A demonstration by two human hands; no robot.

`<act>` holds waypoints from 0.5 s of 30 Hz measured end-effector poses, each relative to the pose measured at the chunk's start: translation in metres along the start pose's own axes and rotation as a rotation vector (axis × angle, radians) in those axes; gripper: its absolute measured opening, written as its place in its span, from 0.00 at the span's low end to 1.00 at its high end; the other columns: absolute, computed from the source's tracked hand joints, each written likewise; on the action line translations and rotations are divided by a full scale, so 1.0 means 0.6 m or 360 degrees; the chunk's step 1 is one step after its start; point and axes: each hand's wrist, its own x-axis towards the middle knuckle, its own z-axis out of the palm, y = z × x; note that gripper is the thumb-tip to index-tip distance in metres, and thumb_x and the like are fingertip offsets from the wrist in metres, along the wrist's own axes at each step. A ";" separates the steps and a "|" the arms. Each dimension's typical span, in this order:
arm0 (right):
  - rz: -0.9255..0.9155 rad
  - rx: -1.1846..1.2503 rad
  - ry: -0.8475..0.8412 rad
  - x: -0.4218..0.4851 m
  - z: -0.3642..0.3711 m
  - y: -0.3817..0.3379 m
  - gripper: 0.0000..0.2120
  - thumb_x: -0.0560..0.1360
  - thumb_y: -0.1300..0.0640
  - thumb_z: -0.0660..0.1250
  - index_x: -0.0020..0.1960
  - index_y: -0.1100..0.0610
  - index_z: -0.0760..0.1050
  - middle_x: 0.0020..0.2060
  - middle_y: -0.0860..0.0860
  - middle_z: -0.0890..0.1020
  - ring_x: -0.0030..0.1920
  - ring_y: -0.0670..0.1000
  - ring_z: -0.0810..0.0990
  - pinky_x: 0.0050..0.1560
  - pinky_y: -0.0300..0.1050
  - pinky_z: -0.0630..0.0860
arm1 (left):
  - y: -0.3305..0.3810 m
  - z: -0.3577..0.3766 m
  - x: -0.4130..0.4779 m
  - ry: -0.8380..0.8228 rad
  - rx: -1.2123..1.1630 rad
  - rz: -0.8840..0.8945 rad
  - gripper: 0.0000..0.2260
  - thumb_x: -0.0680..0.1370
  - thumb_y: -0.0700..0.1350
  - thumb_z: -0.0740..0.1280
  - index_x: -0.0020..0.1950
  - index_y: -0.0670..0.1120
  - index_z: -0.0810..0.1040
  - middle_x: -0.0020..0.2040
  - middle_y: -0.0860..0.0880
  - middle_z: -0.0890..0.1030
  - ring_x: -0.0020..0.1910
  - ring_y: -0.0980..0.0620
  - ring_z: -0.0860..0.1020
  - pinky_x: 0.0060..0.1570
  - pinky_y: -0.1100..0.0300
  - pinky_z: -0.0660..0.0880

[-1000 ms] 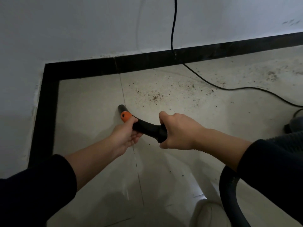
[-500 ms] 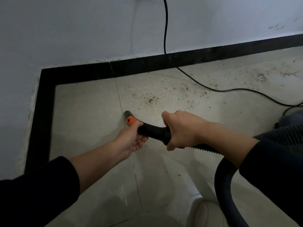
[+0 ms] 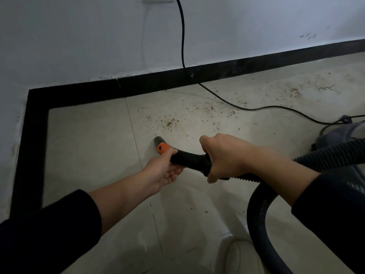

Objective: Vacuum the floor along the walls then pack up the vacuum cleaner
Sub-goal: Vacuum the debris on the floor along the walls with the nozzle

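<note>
Logged: vacuum wand (image 3: 189, 160) over the tile (image 3: 88, 145) near the corner, my left hand (image 3: 164, 173) and right hand (image 3: 227, 157) both wrapped round it; grit (image 3: 171, 122) lay along the skirting (image 3: 158, 84), so I judged vacuuming early, packing undone.

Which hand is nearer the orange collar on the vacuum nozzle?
Left. The left hand grips the black handle right beside the orange collar; the right hand grips farther back, by the ribbed hose.

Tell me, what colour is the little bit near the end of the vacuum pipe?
The bit is orange, right by the left hand; head view shows it.
</note>
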 end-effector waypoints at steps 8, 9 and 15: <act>0.0097 -0.0017 -0.0068 -0.022 -0.006 0.022 0.26 0.64 0.48 0.79 0.49 0.54 0.64 0.38 0.48 0.72 0.35 0.46 0.71 0.29 0.40 0.65 | -0.005 0.044 0.006 -0.0043 -0.0003 -0.0007 0.15 0.79 0.52 0.64 0.54 0.40 0.78 0.41 0.45 0.84 0.35 0.53 0.78 0.34 0.63 0.74; 0.0111 -0.0017 -0.0078 -0.026 -0.008 0.025 0.26 0.64 0.49 0.79 0.48 0.54 0.63 0.38 0.48 0.72 0.35 0.46 0.71 0.29 0.40 0.65 | -0.006 0.050 0.006 -0.0044 -0.0012 -0.0011 0.15 0.79 0.52 0.64 0.54 0.40 0.78 0.40 0.45 0.84 0.35 0.53 0.78 0.33 0.63 0.74; 0.0232 0.0056 -0.0153 -0.047 -0.020 0.044 0.26 0.63 0.49 0.80 0.48 0.54 0.65 0.39 0.49 0.73 0.36 0.48 0.73 0.31 0.42 0.69 | -0.012 0.079 -0.002 -0.0114 -0.0049 -0.0044 0.16 0.79 0.52 0.63 0.58 0.41 0.76 0.37 0.45 0.84 0.32 0.54 0.77 0.31 0.63 0.73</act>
